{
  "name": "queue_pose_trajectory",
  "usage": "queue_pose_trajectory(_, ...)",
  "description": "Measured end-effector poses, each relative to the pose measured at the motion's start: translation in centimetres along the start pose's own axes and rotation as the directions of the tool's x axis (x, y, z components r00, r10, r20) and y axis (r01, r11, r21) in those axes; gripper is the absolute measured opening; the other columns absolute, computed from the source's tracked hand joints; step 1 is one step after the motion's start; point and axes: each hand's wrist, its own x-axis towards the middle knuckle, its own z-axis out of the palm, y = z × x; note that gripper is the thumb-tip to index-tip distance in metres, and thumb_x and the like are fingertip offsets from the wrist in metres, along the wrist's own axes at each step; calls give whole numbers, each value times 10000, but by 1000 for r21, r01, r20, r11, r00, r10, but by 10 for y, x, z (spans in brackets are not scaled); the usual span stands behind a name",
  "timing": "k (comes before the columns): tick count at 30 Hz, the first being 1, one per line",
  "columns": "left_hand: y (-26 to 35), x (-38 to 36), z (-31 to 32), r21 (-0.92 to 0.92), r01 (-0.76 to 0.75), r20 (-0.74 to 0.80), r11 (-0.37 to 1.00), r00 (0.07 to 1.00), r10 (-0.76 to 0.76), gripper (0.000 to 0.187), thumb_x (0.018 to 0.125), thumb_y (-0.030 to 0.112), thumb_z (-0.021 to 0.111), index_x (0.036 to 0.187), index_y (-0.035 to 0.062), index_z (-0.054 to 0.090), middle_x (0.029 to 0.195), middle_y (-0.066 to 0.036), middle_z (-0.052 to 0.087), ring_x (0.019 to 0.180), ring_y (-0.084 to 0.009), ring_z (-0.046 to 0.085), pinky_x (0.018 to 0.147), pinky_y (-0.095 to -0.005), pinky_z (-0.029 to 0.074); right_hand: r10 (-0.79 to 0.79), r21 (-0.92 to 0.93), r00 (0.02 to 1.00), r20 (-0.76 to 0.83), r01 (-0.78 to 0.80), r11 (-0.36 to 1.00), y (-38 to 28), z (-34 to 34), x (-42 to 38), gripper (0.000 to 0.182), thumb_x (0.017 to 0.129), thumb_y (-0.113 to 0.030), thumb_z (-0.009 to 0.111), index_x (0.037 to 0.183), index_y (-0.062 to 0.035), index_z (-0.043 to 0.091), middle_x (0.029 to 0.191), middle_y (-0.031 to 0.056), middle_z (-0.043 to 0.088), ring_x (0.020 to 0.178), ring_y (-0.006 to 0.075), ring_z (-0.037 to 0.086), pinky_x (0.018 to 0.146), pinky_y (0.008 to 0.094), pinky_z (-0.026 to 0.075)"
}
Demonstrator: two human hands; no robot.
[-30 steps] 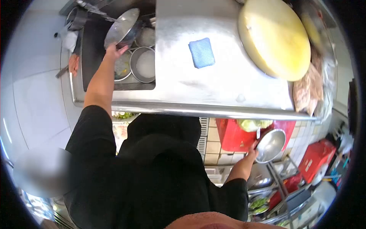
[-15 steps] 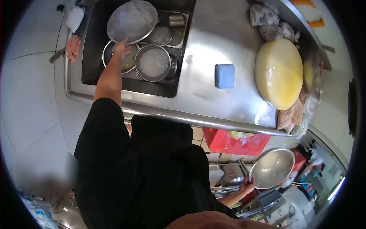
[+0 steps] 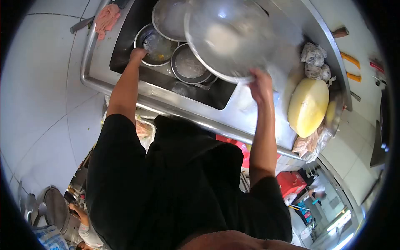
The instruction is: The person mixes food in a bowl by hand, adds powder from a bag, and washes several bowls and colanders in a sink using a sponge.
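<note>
My right hand [image 3: 261, 85] grips the rim of a large metal bowl [image 3: 233, 39], blurred by motion, held above the sink's right side and the counter. My left hand [image 3: 138, 54] is closed at the left rim of a smaller metal bowl [image 3: 163, 48] in the sink, which has cloudy water and yellow bits in it; its fingertips are partly hidden. Next to that bowl sits a round metal pot [image 3: 189, 62] with whitish water. Farther back is another wide bowl [image 3: 168, 18], partly covered by the large bowl. A blue sponge [image 3: 276, 98] shows only slightly behind my right wrist.
The sink [image 3: 200, 98] is set into a steel counter [image 3: 246, 118]. On the right lie a big yellow block [image 3: 309, 107], wrapped bundles [image 3: 314, 62] and plastic bags [image 3: 310, 146]. A pink cloth [image 3: 107, 18] hangs at the left edge. Another person's hand [image 3: 79, 213] shows lower left.
My right hand has brought the large bowl from low on the right up over the sink and counter. My left hand has shifted from the wide back bowl to the smaller bowl's left rim.
</note>
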Motion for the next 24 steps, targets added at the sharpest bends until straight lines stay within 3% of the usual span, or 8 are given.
queue_pose_trajectory(2,-5,14,-9,-65,81,-18,995,996,-83,668,768,363,653,1321,66,421,1370,-167,397,1203,-402,420,943,-560,356,-22,83,985,171,8,997,-24,79,23,318,825,-83,529,1033,155,497,941,203,583,772,280,638,592,348,590)
queue_pose_trajectory(5,-33,73,-10,401,-76,-32,913,995,97,675,750,376,666,1326,118,425,1402,-158,358,1238,-418,370,944,-585,344,63,124,954,293,-103,987,-10,137,85,372,871,-103,512,1095,186,445,969,239,585,787,319,643,666,358,574)
queue_pose_trajectory(9,-31,61,15,-119,244,-3,962,969,-246,619,769,394,650,1304,156,450,1411,-130,352,1230,-418,370,937,-625,328,58,173,951,304,-115,978,-11,149,95,389,887,-152,536,1152,124,463,1012,211,593,902,297,615,749,357,519)
queue_pose_trajectory(11,-29,42,10,298,-70,41,952,997,61,564,728,323,675,1237,147,507,1283,-154,481,1168,-372,451,937,-507,398,-23,76,980,199,8,997,-8,126,75,391,877,-178,566,1156,86,492,1050,202,586,926,280,606,769,355,501)
queue_pose_trajectory(13,-24,20,-6,813,-494,313,308,816,486,464,667,242,697,1106,111,615,1151,-160,585,1071,-354,537,885,-429,457,-206,-149,973,102,220,964,-2,90,48,395,859,-206,601,1155,44,526,1086,199,573,931,262,600,778,357,486)
queue_pose_trajectory(15,17,-26,12,660,-192,-242,726,861,448,325,685,198,671,997,112,644,1094,-138,602,1039,-337,557,835,-445,480,-475,-648,880,-8,357,673,8,40,19,436,808,-242,655,1156,1,554,1114,219,560,978,277,579,845,390,453)
queue_pose_trajectory(17,46,-76,9,537,-255,-420,804,746,517,250,710,185,652,945,99,646,1096,-135,596,1033,-339,560,817,-447,487,-713,-913,700,-28,272,303,37,-16,-2,494,758,-241,683,1186,-32,550,1187,244,512,1106,335,494,924,456,386)
queue_pose_trajectory(24,72,-183,-55,754,-522,-298,399,269,916,293,647,5,573,936,24,618,1142,-151,561,1023,-330,557,830,-400,473,-673,-978,714,-193,-82,194,74,-88,-39,676,688,-355,720,1279,-132,479,1355,262,311,1221,417,342,964,553,304)
